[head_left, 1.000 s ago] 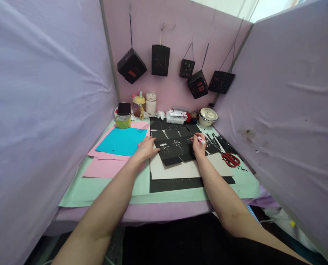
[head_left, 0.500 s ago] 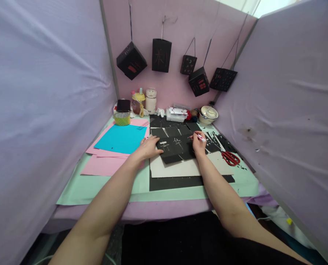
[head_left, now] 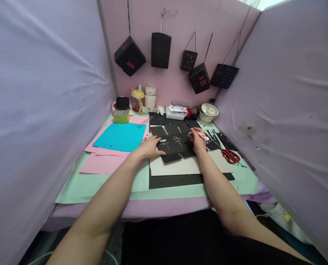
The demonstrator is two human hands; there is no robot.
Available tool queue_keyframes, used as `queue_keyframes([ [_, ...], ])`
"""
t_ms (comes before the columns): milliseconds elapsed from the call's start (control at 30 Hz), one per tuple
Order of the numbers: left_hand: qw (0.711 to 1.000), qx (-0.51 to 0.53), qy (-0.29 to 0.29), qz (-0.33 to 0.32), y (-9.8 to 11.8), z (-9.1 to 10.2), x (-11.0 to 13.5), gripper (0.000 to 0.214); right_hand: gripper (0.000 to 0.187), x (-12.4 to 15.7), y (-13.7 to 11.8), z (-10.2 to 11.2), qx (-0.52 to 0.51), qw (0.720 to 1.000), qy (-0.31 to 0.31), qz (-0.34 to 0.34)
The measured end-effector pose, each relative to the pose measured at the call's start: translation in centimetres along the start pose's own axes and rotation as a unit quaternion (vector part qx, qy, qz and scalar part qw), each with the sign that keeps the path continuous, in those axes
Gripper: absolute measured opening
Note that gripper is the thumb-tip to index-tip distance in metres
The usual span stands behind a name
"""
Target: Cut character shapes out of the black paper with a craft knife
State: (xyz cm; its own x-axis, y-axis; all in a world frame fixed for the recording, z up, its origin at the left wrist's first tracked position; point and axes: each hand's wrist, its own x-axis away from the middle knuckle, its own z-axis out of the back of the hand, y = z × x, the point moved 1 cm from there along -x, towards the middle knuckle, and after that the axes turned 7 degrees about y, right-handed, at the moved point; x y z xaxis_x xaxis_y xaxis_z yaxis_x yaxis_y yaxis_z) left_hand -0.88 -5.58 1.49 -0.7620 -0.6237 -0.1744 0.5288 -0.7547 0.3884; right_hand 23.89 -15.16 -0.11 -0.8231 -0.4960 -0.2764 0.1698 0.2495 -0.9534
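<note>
A black cut-out paper sheet [head_left: 175, 145] with white marks lies on a white board [head_left: 177, 167] in the middle of the table. My left hand [head_left: 148, 146] rests flat on the sheet's left edge, fingers stretched out. On the sheet's right side, my right hand [head_left: 198, 141] is closed round a pink and white pen [head_left: 201, 135], its tip on the black paper.
Blue paper [head_left: 121, 137] lies on pink sheets [head_left: 103, 163] at the left. Red scissors [head_left: 230, 156] and black scraps lie at the right. Jars, a marker box [head_left: 175, 112] and a bowl [head_left: 208, 112] line the back. Several black paper lanterns [head_left: 160, 50] hang on the pink wall.
My head has tipped slightly, so the whole scene sits a little lower and nearer. Both hands stay on the black sheet, the pen tip shifting only slightly.
</note>
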Motion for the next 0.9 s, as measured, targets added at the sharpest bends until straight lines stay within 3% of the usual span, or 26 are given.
queue_keyframes([
  [200,1.000,-0.004,-0.004,0.003,-0.1,-0.3,-0.1,0.081,0.026,2.2,-1.7,1.2,-0.033,0.990,-0.127,-0.055],
  [267,1.000,-0.004,-0.007,0.005,-0.2,-0.3,-0.1,0.083,0.023,3.0,-1.7,1.6,-0.003,0.994,-0.105,-0.041],
  [433,1.000,-0.001,-0.018,0.012,-0.2,-0.1,-0.1,0.087,0.026,3.6,-2.0,2.1,0.003,0.998,0.050,0.044],
  [500,1.000,0.000,-0.017,0.014,-0.2,0.0,0.0,0.087,0.025,3.5,-2.2,2.0,0.001,0.997,0.059,0.059],
  [800,1.000,-0.024,-0.016,0.004,0.0,-0.4,-0.1,0.080,0.039,4.4,-3.1,-1.2,-0.017,0.991,-0.128,-0.021],
  [900,0.999,-0.039,-0.023,-0.001,0.1,-0.5,-0.1,0.073,0.031,4.7,-3.9,-2.7,-0.008,0.984,-0.176,-0.037],
])
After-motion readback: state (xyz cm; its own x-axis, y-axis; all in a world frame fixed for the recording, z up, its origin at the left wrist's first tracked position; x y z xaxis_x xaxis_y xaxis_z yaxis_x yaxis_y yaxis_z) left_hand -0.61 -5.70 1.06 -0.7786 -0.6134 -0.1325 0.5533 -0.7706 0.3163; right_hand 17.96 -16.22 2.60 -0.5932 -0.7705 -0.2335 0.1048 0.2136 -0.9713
